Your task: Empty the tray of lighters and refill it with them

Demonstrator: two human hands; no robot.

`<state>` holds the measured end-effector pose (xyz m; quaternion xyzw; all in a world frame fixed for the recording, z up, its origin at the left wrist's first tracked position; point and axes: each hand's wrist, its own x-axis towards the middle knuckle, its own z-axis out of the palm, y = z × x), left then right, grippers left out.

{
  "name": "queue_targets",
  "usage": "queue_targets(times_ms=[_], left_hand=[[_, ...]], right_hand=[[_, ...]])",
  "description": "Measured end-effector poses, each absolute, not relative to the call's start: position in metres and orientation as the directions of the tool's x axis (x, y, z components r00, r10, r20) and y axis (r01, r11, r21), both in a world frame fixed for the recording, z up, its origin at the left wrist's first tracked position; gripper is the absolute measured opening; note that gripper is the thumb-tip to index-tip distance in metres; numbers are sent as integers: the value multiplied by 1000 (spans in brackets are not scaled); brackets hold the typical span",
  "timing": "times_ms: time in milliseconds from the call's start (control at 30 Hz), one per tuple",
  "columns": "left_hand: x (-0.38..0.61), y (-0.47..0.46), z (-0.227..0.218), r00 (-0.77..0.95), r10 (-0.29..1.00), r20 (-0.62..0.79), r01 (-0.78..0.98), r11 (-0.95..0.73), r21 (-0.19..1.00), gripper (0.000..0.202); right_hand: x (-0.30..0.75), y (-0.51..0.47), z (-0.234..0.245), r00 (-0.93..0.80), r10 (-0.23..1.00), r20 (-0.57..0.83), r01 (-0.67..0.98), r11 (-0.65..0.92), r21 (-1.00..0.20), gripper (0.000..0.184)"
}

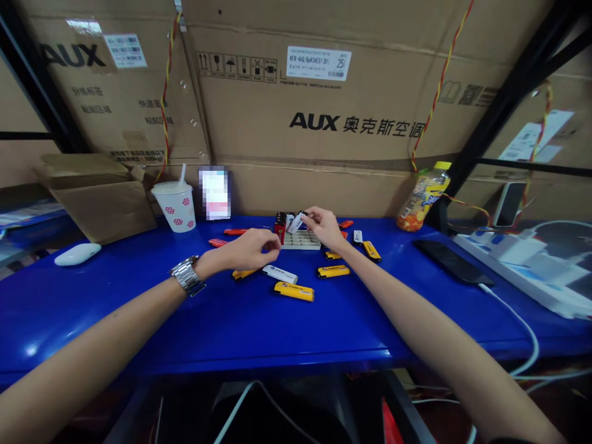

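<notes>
Nearest on the blue table [139, 327], a yellow lighter [294, 291] lies slanting slightly down to the right, with a loose white lighter [279, 274] just behind it. The hands are apart. The left hand [252, 248] curls above them, and whether it holds anything cannot be told. The right hand [321, 228] pinches a white lighter [296, 222], its long axis tilted toward upper right, over a pale slotted rack [300, 240] at centre. Open tabletop spreads lower left and lower right, before the table's far edge and cardboard cartons [305, 117].
</notes>
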<state>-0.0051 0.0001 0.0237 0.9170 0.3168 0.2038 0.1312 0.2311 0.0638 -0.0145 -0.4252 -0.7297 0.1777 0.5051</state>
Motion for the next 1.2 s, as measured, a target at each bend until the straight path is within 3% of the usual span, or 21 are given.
queue_targets(times_ms=[200,433,567,700,800,967,1200], left_hand=[[-14,0,28,809,584,62,518,-760,393,41],[-19,5,32,842,536,-61,504,-741,444,41],[-17,3,31,833,552,-23,499,-735,459,26],[-13,-1,31,776,630,20,573,-718,394,26],[-10,-3,34,733,675,84,598,-698,393,28],[-7,-2,36,653,711,261,527,-674,518,28],[-4,5,33,543,772,330,289,-541,790,31]], right_hand=[[212,52,-6,-249,772,585,580,602,-549,22],[208,44,1,-326,795,511,797,522,-304,23],[218,38,11,-334,833,441,895,427,-128,30],[249,34,32,-426,842,330,852,496,-166,17],[273,32,45,-410,901,142,878,432,-207,7],[289,36,43,-372,907,-195,918,329,-221,25],[288,44,30,-376,908,-183,924,353,-147,32]])
